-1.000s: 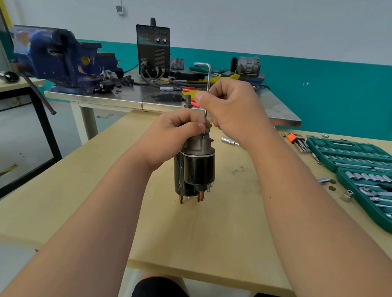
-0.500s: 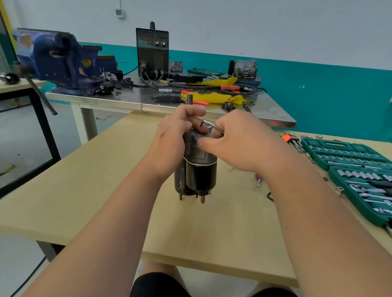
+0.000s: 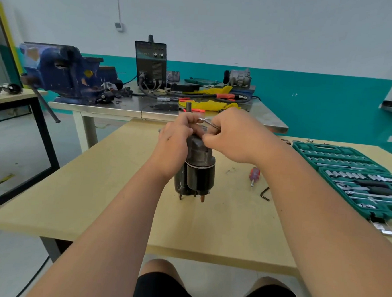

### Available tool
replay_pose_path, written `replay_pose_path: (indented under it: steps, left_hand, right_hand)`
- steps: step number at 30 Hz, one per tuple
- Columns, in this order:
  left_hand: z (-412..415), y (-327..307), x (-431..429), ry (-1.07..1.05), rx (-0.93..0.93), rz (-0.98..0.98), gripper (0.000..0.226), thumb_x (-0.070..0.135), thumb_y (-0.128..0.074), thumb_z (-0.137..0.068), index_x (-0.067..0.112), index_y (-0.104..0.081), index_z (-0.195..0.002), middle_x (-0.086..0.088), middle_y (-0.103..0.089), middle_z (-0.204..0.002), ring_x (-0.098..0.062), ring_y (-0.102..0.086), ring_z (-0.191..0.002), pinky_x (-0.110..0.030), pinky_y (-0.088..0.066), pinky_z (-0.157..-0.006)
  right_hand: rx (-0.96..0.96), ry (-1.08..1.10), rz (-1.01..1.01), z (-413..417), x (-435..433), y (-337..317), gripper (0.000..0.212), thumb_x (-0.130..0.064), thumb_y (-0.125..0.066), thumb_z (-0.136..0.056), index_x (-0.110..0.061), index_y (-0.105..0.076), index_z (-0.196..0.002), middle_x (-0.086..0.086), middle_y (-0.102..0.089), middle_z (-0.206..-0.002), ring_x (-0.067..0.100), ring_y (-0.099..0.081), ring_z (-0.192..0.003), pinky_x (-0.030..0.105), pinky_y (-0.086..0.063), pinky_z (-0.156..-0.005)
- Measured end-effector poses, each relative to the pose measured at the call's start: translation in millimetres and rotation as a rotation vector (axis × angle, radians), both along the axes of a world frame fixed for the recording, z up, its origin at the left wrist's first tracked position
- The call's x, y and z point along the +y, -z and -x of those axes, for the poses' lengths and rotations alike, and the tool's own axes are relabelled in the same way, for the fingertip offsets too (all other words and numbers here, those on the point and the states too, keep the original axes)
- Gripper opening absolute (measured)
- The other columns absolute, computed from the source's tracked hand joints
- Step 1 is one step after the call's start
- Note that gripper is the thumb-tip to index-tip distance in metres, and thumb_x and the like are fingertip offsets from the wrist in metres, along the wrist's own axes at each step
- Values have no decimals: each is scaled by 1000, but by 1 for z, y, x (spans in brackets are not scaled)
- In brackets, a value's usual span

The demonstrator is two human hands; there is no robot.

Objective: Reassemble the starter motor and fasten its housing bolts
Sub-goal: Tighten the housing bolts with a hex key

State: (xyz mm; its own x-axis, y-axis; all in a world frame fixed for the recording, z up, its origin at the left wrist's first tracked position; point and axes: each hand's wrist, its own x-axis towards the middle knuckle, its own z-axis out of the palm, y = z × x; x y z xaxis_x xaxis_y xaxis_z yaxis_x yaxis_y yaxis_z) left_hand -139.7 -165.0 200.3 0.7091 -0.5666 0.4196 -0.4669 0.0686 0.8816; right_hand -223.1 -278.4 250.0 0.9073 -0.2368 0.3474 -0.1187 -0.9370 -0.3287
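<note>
You seem to be at the bolt-tightening step on the dark, round metal starter motor [image 3: 199, 171]. Your left hand [image 3: 174, 142] wraps round its grey top, and your right hand [image 3: 235, 137] pinches a thin, bent silver hex key [image 3: 209, 123] there. Next you likely need to turn the key and hold the motor firm so it does not tip. It stands on end in the middle of the pale wooden table [image 3: 94, 199], small copper posts [image 3: 202, 198] at the bottom.

no text is legible. the black welding unit [image 3: 150, 62], just right of the blue vise [image 3: 63, 71], carries faint panel markings, too blurred to read.
</note>
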Motion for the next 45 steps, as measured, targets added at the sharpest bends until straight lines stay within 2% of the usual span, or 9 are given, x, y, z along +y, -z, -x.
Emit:
replay_pose_path:
  steps: [3,10,14,21,23,28,34,38,45]
  left_hand:
    - [-1,0,0,-16,3,-8,40,28,-27,-77,39,-55,-102,-5,-64,-106,-33,-49,-116,-58,-43,-95]
    - [-2,0,0,-30,26,-23,39,29,-27,-76,42,-55,-101,-7,-61,-113,-33,-46,-119,-57,-42,-97]
    - [-3,0,-2,-22,1,-20,38,26,-27,-76,38,-54,-100,3,-66,-100,-34,-49,-115,-58,-40,-98]
    - [-6,1,-1,13,-20,0,38,3,-31,-88,28,-54,-103,15,-66,-77,-1,-58,-73,-17,-44,-61]
    - [-5,0,-1,5,-19,-19,38,4,-31,-88,31,-54,-103,11,-65,-84,-5,-59,-82,-21,-46,-65]
    - [-5,-1,-6,-67,-57,-104,36,19,-32,-77,39,-54,-97,9,-59,-95,-34,-48,-112,-60,-38,-100]
    - [-7,-1,-7,-75,-24,-98,39,24,-32,-71,39,-55,-99,-6,-57,-111,-38,-47,-116,-61,-37,-100]
    - [-8,0,-7,-60,-25,-106,38,23,-32,-73,41,-54,-97,5,-61,-101,-33,-48,-115,-60,-36,-102]
    - [-8,-1,-6,-57,-33,-87,38,19,-32,-71,38,-56,-94,18,-60,-84,-26,-51,-110,-58,-34,-104]
  right_hand:
    - [48,-28,1,4,-2,3,21,-30,-61,-87,-19,-70,-71,-6,-59,-59,7,-49,-50,21,-32,-46]
    - [-8,-23,177,4,3,6,19,-29,-58,-89,-24,-64,-72,-6,-58,-65,11,-53,-60,26,-35,-49]
    - [-51,-18,225,8,6,16,22,-28,-53,-88,-27,-55,-67,-4,-55,-67,13,-53,-62,29,-40,-50]
    - [-27,-57,278,10,6,20,19,-29,-50,-92,-28,-60,-76,-4,-58,-74,13,-54,-68,32,-46,-56]
    - [-45,-11,259,9,5,21,20,-30,-50,-92,-28,-59,-75,-5,-57,-71,13,-53,-64,30,-43,-52]
    - [-6,154,180,-3,6,15,25,-33,-53,-92,-21,-55,-69,0,-54,-63,16,-54,-59,26,-34,-47]
    - [-10,215,229,-11,12,12,35,-31,-56,-91,-22,-37,-64,-1,-49,-63,13,-49,-55,25,-30,-44]
    - [54,111,137,-3,7,1,23,-31,-57,-86,-18,-56,-67,1,-53,-60,17,-52,-57,25,-31,-47]
    - [77,197,46,-7,10,-2,32,-26,-61,-84,-16,-42,-60,0,-41,-56,16,-41,-50,26,-27,-46]
